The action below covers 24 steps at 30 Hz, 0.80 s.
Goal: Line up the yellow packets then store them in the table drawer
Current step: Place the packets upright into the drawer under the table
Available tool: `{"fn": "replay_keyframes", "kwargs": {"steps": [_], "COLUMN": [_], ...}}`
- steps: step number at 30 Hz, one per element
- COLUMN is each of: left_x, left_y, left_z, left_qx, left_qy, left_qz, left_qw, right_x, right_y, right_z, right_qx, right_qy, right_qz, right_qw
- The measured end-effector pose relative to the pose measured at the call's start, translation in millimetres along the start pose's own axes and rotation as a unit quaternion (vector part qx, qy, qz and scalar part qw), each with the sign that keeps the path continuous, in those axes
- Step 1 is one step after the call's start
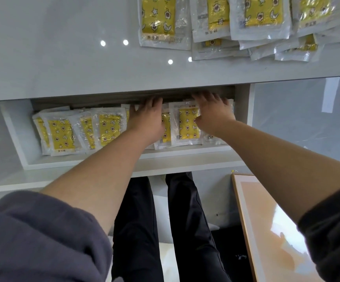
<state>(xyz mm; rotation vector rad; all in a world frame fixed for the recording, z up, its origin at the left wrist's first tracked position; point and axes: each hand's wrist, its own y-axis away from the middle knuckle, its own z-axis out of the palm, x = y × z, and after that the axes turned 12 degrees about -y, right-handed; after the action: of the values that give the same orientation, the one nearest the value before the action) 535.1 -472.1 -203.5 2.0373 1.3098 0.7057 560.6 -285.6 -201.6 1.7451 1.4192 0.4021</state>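
Both hands were in the open drawer (73,162), below the white table top (63,47). The left hand (146,117) had its fingers straight and close together, lying flat on the packets. Its tips were in shadow under the table edge and it gripped nothing. The right hand (214,112) had its fingers spread and extended, palm down on the rightmost packets, thumb drawn in beside the palm. No grasp was seen. The drawer packets (61,133) lay in one overlapping yellow row. I counted seven, some only partly visible under the hands. The table-top packets (158,19) lay in a loose overlapping heap at far right. At least six showed; the exact number was unclear.
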Motion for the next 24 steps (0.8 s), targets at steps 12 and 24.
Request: {"fn": "replay_keyframes", "kwargs": {"steps": [12, 24], "left_x": [27.3, -18.9], "left_y": [54.8, 14.4], "left_z": [-42.1, -180.7], "left_qx": [0.159, 0.148], "left_qy": [0.170, 0.555], "left_qz": [0.028, -0.225], "left_qw": [0.972, 0.787], "right_x": [-22.8, -118.2], "right_y": [52.7, 66.1], "right_z": [-17.6, -107.9], "right_qx": [0.066, 0.194], "right_qy": [-0.148, -0.382], "right_qz": [-0.003, -0.007], "right_qw": [0.987, 0.903]}}
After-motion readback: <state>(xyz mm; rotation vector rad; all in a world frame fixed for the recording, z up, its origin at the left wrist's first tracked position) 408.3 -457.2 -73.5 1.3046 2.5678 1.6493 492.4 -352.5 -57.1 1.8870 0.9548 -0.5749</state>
